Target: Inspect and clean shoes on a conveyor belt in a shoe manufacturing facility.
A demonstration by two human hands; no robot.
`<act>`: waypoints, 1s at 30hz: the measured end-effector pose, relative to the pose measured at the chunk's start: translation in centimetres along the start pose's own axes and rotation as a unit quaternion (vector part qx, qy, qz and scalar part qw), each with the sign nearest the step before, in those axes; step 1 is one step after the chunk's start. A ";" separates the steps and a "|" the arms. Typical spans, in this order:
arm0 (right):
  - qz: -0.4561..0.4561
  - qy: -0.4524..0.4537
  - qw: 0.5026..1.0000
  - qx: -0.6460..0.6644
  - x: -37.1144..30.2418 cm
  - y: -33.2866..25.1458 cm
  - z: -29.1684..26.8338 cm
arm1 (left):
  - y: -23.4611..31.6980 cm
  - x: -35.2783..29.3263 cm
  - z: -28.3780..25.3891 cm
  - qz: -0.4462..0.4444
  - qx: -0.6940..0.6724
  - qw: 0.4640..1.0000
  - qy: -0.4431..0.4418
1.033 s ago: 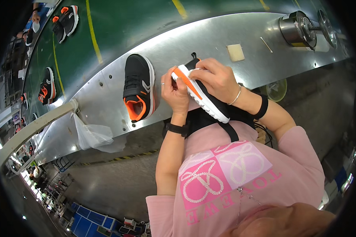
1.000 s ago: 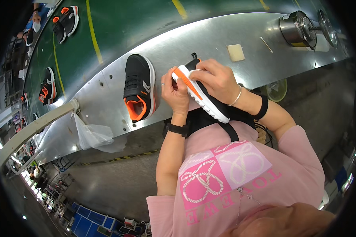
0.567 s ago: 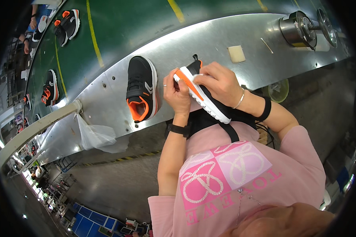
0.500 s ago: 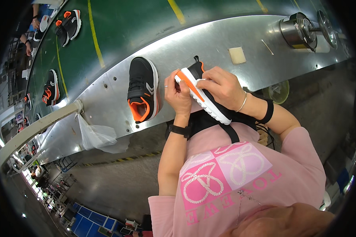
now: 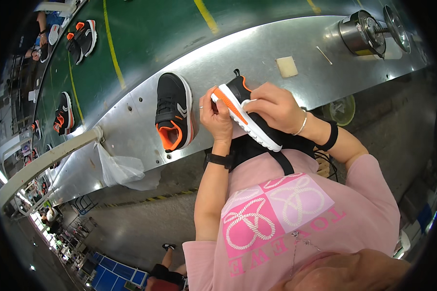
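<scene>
A black sneaker [image 5: 264, 127] with a white and orange sole is held tilted above the bench edge, its sole side partly facing up. The fingers of my left hand [image 5: 216, 120] close around its heel end, thumb against the orange part of the sole. My right hand [image 5: 276, 107] has its fingers pinched together at the sole's edge. A small white bit shows at those fingertips, too small to name. To the left of my hands, a matching black sneaker [image 5: 172, 109] stands upright on the metal bench, its orange-lined opening toward me.
Behind the metal bench [image 5: 213, 53], a green conveyor [image 5: 150, 34] with yellow lines carries more sneakers [image 5: 63, 116]. A cream square pad [image 5: 287, 67], a white stick [image 5: 324, 55] and a metal can [image 5: 360, 36] sit at right. A pale rail [image 5: 48, 162] and plastic bag [image 5: 119, 167] are left.
Sneakers on the conveyor have moved slightly nearer. My right fingertips have shifted a little along the sole edge, exposing the white bit. Another person now shows at the bottom, behind my left arm.
</scene>
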State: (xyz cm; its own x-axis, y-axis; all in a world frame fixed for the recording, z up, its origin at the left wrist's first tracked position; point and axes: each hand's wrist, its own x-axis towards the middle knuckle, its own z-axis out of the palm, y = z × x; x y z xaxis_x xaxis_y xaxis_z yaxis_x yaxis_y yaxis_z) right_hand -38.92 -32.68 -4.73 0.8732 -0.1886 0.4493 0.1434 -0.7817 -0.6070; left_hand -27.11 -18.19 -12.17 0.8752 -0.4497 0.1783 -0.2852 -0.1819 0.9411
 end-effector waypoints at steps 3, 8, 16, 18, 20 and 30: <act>0.027 0.098 0.994 0.030 -0.3 0.4 -1.4 | 0.0 0.0 0.0 0.009 0.015 1.000 0.003; 0.175 0.166 0.970 -0.038 -2.8 3.0 -3.2 | -0.4 -0.1 -0.1 0.003 0.008 1.000 0.001; 0.228 0.205 0.944 -0.119 -6.0 6.2 -6.5 | 0.7 -0.1 -0.3 -0.055 -0.010 0.998 -0.035; 0.234 0.186 0.941 -0.157 -6.1 6.9 -7.1 | 0.4 -0.1 -0.4 -0.053 -0.012 0.998 -0.039; 0.221 0.174 0.931 -0.234 -5.9 6.8 -7.2 | -0.1 0.0 -0.6 -0.054 -0.054 0.996 -0.039; 0.237 0.178 0.953 -0.056 -6.9 4.4 -2.1 | 0.4 0.9 -2.8 -0.227 -0.077 0.959 -0.149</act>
State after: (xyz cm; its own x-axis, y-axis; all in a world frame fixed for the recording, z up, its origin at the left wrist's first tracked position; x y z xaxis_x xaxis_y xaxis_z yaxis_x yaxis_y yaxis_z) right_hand -45.29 -36.03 -9.10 0.6111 -0.7110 0.3478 -0.2957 -0.6126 -0.7330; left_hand -25.39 -16.24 -10.85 0.7383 -0.5891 -0.3285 0.1798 -0.2975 0.9376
